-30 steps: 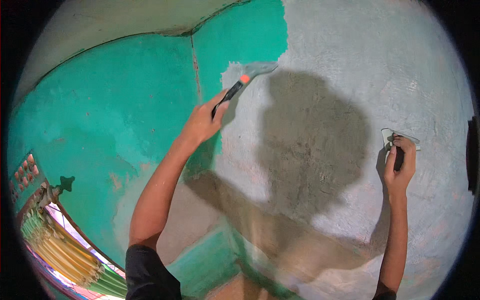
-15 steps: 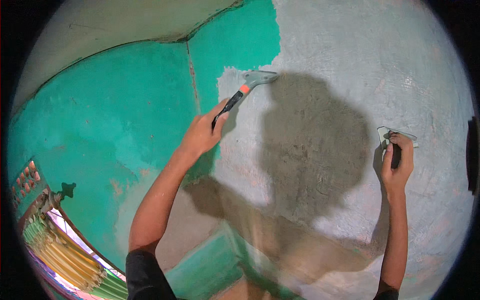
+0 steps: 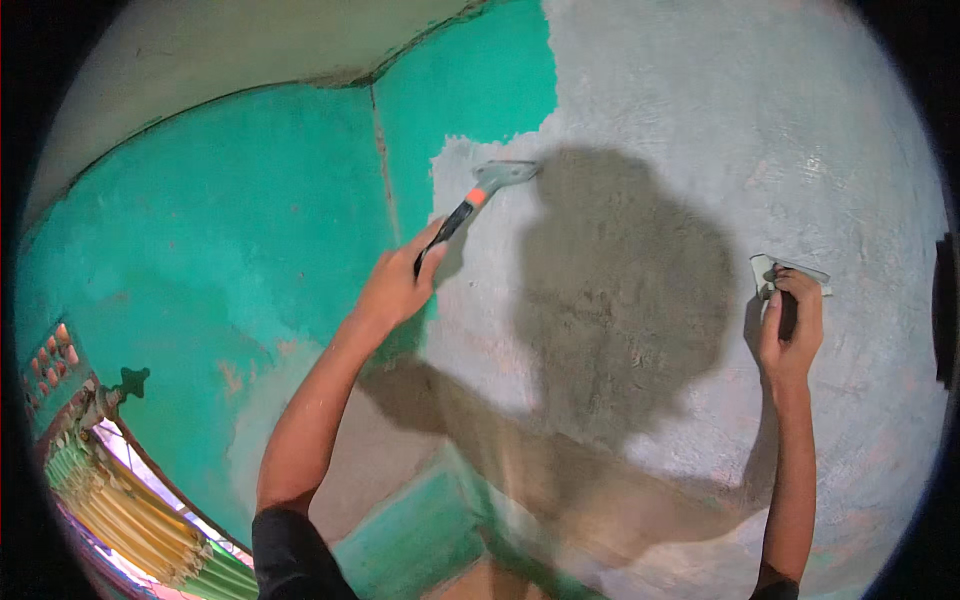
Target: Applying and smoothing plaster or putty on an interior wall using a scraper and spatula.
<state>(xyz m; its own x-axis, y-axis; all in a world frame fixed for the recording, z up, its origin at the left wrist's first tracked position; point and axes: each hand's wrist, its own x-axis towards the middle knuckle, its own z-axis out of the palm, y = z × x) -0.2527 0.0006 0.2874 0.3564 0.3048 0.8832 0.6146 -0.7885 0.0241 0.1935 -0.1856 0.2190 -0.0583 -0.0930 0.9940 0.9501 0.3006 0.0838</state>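
Note:
My left hand (image 3: 393,288) is closed round the black handle of a wall scraper (image 3: 504,173), which has an orange band and a grey head. The scraper's head meets the pale, stripped-looking wall (image 3: 640,90) just below the ragged edge of the green paint (image 3: 480,70). Farther right, my right hand (image 3: 795,330) grips a putty knife (image 3: 762,268) by its dark handle. Its wide, light blade lies close to the wall; whether it touches along its whole edge I cannot tell. My fingers hide part of that blade.
A wall corner (image 3: 384,160) runs down through the green paint, under a dull ceiling (image 3: 260,40). At lower left, yellow and green curtains (image 3: 140,500) hang at a window opening. My shadow falls across the pale wall between both hands.
My left hand and the scraper have moved a little down and to the left, drawing away from the paint edge. My right hand with the putty knife has hardly moved.

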